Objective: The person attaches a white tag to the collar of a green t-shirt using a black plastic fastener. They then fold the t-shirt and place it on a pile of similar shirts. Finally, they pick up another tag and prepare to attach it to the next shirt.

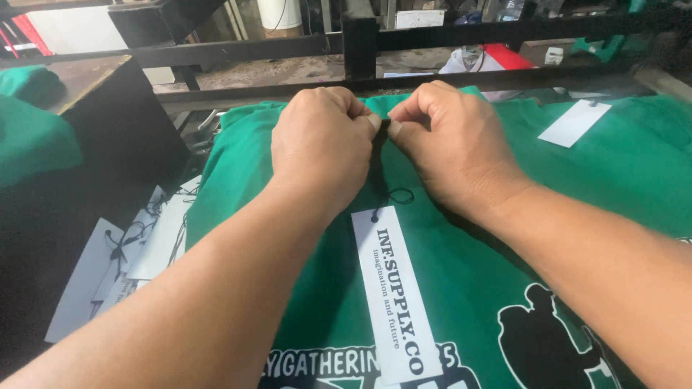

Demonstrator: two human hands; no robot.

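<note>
A green T-shirt (pixel 447 266) with a dark printed design lies flat in front of me. On it rests a long white hang tag (pixel 395 295) with a thin black string loop (pixel 398 196) at its top end. My left hand (pixel 324 148) and my right hand (pixel 450 144) meet at the shirt's collar, fingertips pinched together on the black string there. What the fingers grip exactly is hidden between them.
A pile of white hang tags with black strings (pixel 130 259) lies at the left on a dark surface. Another white tag (pixel 574 122) sits on green fabric at the right. A black metal frame (pixel 360 50) runs across the back. More green cloth (pixel 32 137) is at the far left.
</note>
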